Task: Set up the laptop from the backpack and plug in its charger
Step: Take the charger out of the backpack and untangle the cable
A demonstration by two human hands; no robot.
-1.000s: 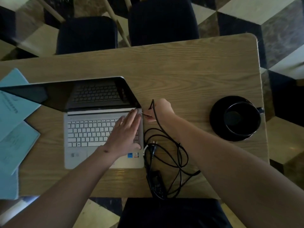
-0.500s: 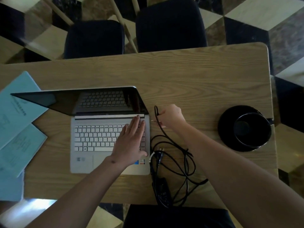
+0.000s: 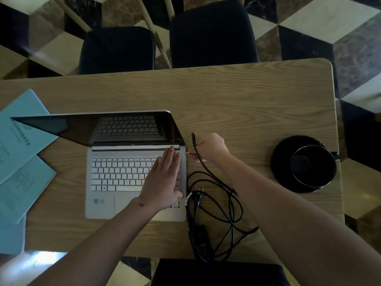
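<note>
Charger plug held at the open laptop's right edge
Left hand (image 3: pixel 162 182) rests flat on the laptop (image 3: pixel 123 172) keyboard; right hand (image 3: pixel 210 146) pinches the charger cable (image 3: pixel 214 178) plug; laptop sits on the table (image 3: pixel 247 104)

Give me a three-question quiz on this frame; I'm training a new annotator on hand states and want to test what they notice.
1. True or false: the left hand lies flat on the laptop keyboard.
2. What does the right hand pinch?
A. the charger cable
B. the black cup
C. a blue booklet
3. Fill in: the charger's power brick lies near the table's ____ edge.

Key
1. True; its fingers are straight, near the right side of the keys.
2. A; the plug end is held right beside the laptop's right edge. Whether it is seated cannot be told.
3. Near.
</note>
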